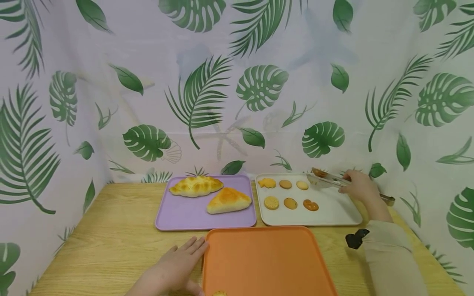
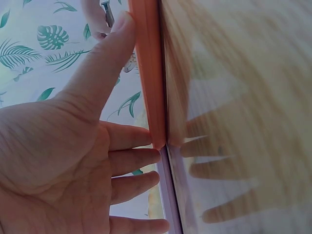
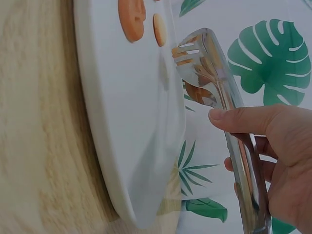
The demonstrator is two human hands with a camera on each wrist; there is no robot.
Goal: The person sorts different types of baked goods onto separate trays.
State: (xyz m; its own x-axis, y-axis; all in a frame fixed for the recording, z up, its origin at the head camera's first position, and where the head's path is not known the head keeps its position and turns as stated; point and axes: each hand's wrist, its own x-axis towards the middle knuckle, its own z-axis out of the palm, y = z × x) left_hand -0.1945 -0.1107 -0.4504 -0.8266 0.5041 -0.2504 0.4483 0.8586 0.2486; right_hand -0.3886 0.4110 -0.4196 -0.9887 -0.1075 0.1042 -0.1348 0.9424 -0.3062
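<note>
My right hand (image 1: 361,187) grips metal tongs (image 1: 335,180) above the back right of the white tray (image 1: 333,209). In the right wrist view, the thumb and fingers close round the tongs' arms (image 3: 246,175). Something brown (image 3: 197,93) shows between the slotted tong ends; I cannot tell its kind. My left hand (image 1: 175,263) lies with straight fingers at the left edge of the orange tray (image 1: 263,259). In the left wrist view, its thumb and fingertips reach the orange rim (image 2: 150,73), near the purple tray's corner.
On the white tray lie a fish-shaped cookie (image 1: 267,183), a pretzel-shaped cookie (image 1: 310,205) and several round ones. The purple tray (image 1: 177,222) holds a braided bread (image 1: 196,186) and a triangular bread (image 1: 228,200). A cookie (image 1: 219,293) shows at the orange tray's near edge. Leaf-printed cloth surrounds the table.
</note>
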